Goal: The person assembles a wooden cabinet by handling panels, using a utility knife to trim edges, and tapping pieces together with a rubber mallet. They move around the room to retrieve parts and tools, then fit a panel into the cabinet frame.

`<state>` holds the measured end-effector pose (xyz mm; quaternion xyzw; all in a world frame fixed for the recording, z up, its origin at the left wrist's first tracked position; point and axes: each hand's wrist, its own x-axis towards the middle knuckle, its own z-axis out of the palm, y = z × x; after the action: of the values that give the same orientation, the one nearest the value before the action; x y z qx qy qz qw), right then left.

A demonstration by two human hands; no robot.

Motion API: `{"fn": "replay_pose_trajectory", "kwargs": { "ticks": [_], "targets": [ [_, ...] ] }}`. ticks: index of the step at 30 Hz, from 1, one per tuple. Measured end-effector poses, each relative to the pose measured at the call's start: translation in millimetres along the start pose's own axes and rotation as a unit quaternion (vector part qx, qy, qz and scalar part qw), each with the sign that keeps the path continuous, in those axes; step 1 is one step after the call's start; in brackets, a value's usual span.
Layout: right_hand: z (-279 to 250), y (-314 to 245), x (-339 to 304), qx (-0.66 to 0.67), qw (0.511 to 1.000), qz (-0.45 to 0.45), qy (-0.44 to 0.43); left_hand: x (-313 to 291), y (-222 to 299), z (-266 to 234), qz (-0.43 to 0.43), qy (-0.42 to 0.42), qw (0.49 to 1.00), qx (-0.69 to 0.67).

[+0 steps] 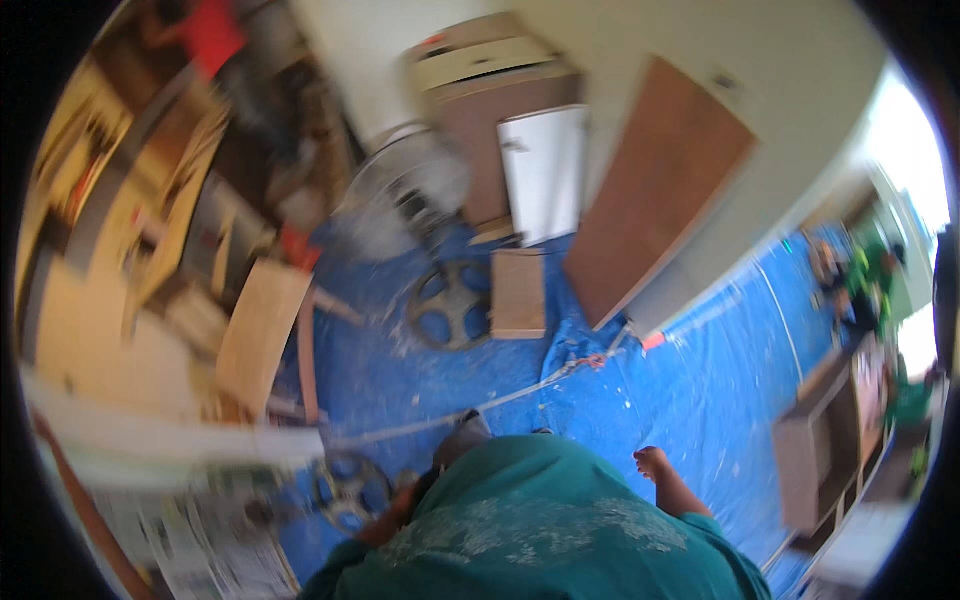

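My right hand (650,462) hangs out to the right of my teal shirt (540,510), above the blue floor sheet (690,400). Its fingers are curled in and nothing shows in them. On the other side, my left hand (403,500) is low against the shirt, beside a dark thing (425,488) that is too blurred to name. The fingers of that hand are mostly hidden, so I cannot make out whether they grip it.
A standing fan (405,190) and a small wooden box (518,295) are ahead. A brown panel (660,190) and a white panel (545,170) lean near the wall. Boards (262,330) crowd the left; a cord (510,395) crosses the sheet. People (215,40) work farther off.
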<state>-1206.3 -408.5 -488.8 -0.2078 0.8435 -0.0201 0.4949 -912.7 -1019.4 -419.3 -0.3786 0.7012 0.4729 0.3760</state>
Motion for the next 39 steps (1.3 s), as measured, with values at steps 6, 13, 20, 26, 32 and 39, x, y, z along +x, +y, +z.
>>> {"fn": "replay_pose_trajectory", "kwargs": {
  "ticks": [6,13,20,26,32,39],
  "targets": [
    [-114,-85,53,0.36,0.929,0.083,0.01,-36,-61,35,-0.062,0.011,0.99,-0.126],
    [-165,-173,89,0.342,0.93,0.132,0.018,-23,-84,13,-0.082,0.017,0.972,-0.218],
    [-192,-267,133,0.274,0.952,0.12,-0.063,-19,-97,-19,-0.084,0.082,0.935,-0.335],
    [-216,-297,202,0.218,0.975,0.041,-0.032,-31,-106,-42,-0.122,0.101,0.903,-0.4],
    [-289,-486,215,0.131,0.974,-0.182,-0.043,-41,-109,-63,-0.167,0.16,0.852,-0.469],
    [-357,-768,220,-0.079,0.886,-0.429,-0.159,-31,-83,-114,-0.171,0.203,0.808,-0.527]
  ]
}}
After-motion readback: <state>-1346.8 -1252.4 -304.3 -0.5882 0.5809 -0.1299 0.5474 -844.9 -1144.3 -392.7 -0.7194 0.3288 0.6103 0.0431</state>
